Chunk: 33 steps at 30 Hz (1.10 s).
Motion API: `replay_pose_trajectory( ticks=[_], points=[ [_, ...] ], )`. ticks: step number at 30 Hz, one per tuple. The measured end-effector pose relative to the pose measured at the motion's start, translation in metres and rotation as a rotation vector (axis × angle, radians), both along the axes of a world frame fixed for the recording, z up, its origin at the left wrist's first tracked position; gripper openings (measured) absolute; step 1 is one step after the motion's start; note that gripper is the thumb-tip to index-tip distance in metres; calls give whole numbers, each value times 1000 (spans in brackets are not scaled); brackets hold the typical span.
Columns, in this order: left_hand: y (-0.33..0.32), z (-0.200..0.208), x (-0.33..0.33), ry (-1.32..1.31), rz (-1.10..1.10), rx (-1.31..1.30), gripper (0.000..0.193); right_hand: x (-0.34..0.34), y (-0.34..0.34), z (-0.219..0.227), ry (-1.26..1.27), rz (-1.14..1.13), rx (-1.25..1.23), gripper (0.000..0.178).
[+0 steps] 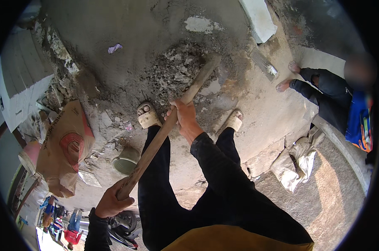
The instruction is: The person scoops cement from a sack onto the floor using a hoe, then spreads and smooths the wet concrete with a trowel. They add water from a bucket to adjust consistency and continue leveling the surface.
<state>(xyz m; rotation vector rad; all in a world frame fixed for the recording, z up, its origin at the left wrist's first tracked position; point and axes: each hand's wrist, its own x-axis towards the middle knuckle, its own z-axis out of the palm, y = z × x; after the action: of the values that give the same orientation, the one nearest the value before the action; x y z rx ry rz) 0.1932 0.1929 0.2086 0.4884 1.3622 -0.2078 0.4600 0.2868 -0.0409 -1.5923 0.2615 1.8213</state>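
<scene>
My right hand (185, 119) grips the middle of a long wooden handle (154, 148), apparently that of a hoe. Closed around the near end of the same handle is my left hand (113, 200), lower and to the left. The handle slants up to the right, its thicker far end lying over a pile of wet grey mortar mix (172, 73). I cannot clearly make out the blade, which seems sunk in or hidden by the pile. My sandaled feet stand apart on the near side of the pile.
A torn brown paper cement sack (64, 150) and a grey bucket (126, 161) are at left. Another person (331, 96) sits at right near a wooden block (264, 62). Whitish sacks (294, 163) lie lower right; a motorcycle (124, 230) and people stand behind at lower left.
</scene>
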Motion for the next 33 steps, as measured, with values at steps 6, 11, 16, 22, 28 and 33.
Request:
replay_pose_trajectory(
  ticks=[6, 11, 16, 22, 28, 33],
  points=[
    [-9, -100, 127, -204, 228, 211, 69, 109, 110, -41, -471, 255, 48, 16],
    [-57, -94, 196, -159, 735, -67, 59, 86, 88, -108, -360, 573, 134, 18],
    [-140, -18, 205, 104, 389, 147, 64, 68, -7, -29, -309, 583, -72, 15],
    [-163, -21, 221, 146, 255, 390, 60, 95, 22, 38, -153, 336, -49, 18],
    [-165, -98, 240, 239, 237, 320, 44, 69, 40, -32, -79, 393, 15, 20],
    [-228, -48, 262, 293, 285, 170, 43, 63, -42, -21, -226, 559, -211, 19]
  ],
)
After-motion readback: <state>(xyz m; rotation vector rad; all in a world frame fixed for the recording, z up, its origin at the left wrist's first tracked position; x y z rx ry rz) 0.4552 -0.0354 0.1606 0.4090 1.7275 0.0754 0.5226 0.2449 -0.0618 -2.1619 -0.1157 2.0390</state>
